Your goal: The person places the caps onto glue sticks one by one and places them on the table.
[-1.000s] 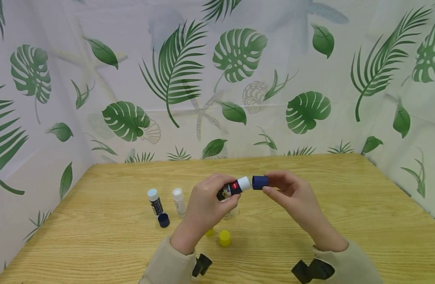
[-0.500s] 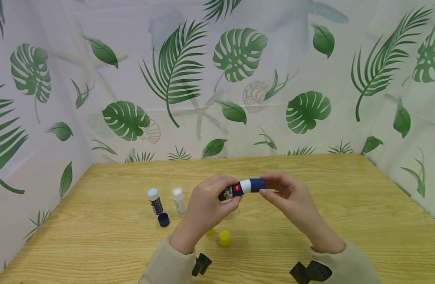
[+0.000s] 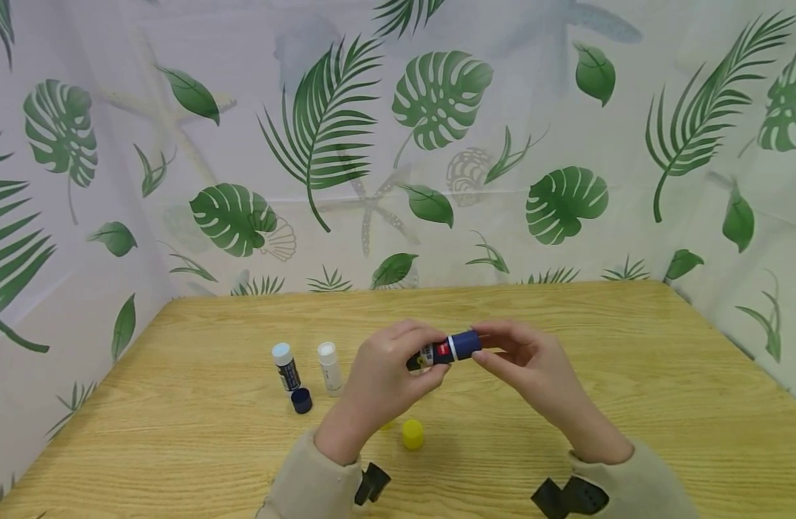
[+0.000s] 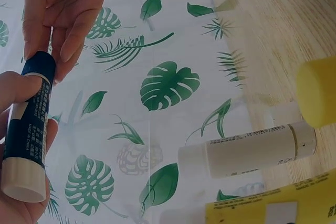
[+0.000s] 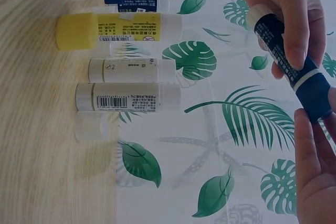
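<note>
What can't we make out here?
Held glue stick: head view, print too small, partly under left hand.
Yellow patch: head view, left hand hides the rest.
Yellow glue stick: left wrist view, base cut off by right edge.
Right hand: right wrist view, right edge cuts it.

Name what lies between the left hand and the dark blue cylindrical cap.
In the head view, a dark, labelled cylindrical tube section, then a white ring.

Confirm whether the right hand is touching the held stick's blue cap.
Touching: in the head view, the right hand pinches the end of the blue cap, with no gap showing.
</note>
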Demonstrator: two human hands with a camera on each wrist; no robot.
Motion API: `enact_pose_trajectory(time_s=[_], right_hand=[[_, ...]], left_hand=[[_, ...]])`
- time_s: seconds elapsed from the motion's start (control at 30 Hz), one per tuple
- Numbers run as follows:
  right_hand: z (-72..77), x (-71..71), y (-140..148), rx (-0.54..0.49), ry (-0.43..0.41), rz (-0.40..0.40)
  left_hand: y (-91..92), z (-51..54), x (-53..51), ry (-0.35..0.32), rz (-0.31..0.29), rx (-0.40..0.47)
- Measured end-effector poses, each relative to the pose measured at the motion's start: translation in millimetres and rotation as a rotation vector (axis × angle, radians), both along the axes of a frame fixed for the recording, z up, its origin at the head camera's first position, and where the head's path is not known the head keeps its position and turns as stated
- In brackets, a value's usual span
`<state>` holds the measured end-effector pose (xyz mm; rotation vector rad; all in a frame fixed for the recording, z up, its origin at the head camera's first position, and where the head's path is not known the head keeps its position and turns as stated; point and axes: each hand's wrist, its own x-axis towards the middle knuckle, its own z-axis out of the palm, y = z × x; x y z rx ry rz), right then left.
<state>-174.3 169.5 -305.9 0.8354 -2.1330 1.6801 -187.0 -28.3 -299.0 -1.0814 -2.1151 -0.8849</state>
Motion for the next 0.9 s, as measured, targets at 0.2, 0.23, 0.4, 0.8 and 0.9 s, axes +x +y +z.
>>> enact_pose_trajectory(time_s=[0.2, 0.23, 0.4, 0.8, 0.9], right_hand=[[-0.5, -0.4, 0.7, 0.016, -0.001, -0.003], [-0.3, -0.4, 0.7, 0.019, -0.003, -0.005], [-0.6, -0.6, 0.9, 0.023, -0.007, -0.005], [-2.0, -2.6, 3.7, 0.05, 0.005, -0.015], [-1.2, -1.6, 3.7, 0.066, 0.025, -0.033]], left_hand=[[0.1, 1.1, 1.0, 0.013, -0.001, -0.005], [0.2, 1.2, 1.1, 0.016, 0.0, -0.006], [0.1, 1.6, 1.6, 0.023, 0.002, -0.014], [1.4, 1.4, 2.0, 0.047, -0.007, -0.026], [2.4, 1.3, 2.6, 0.072, -0.012, -0.021]])
